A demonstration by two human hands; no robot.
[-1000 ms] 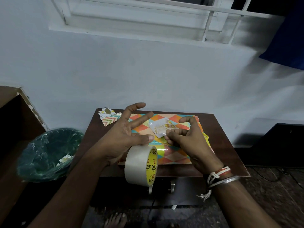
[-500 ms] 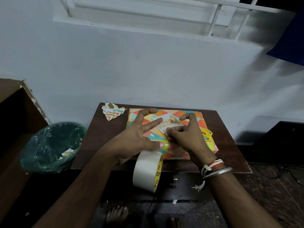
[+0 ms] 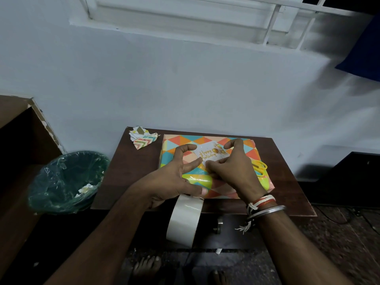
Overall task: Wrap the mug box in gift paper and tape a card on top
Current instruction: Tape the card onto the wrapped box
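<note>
One box [image 3: 195, 139], one card [image 3: 209, 154], one tape roll [image 3: 183, 221] — one scissors [image 3: 260, 167], one bin [image 3: 53, 171].

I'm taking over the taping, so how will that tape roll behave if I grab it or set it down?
Probably light: the tape roll hangs at the thumb of the left hand, other fingers spread. It is round, so if set on its rim it may roll off the small table.

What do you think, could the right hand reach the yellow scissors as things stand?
Probably yes: the scissors lie beside the right hand, nothing between them, though its fingers are curled at the card and would need freeing.
</note>
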